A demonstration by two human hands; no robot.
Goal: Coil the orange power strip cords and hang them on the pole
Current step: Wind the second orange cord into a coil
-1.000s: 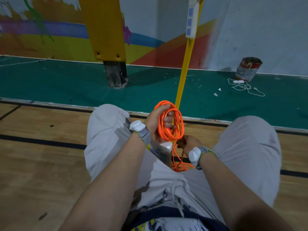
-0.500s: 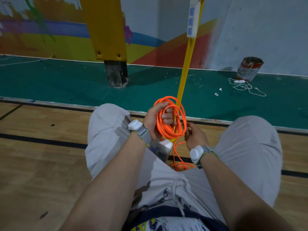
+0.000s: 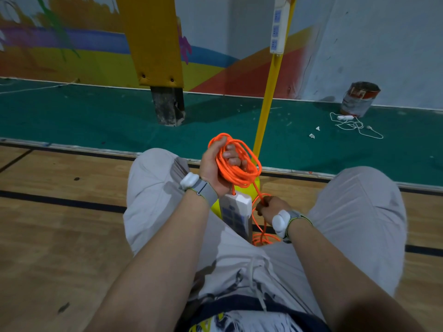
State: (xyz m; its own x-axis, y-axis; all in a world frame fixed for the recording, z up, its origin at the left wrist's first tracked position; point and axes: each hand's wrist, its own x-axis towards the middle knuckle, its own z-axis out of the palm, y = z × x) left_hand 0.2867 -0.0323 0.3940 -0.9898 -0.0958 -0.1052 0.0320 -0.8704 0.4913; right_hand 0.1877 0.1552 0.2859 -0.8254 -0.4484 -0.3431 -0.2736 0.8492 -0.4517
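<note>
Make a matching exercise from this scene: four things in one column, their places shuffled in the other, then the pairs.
Things:
1. orange coil
2. paint can
3. white cable
4. loose cord

Places:
A. lying on the green floor
B. piled between the legs
C. in the left hand
D. standing by the wall

Pairs: 1-C, 2-D, 3-A, 4-B

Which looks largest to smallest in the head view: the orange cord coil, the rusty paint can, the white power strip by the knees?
1. Orange cord coil, held in the left hand.
2. White power strip.
3. Rusty paint can, which looks smallest partly because it stands farther away.
</note>
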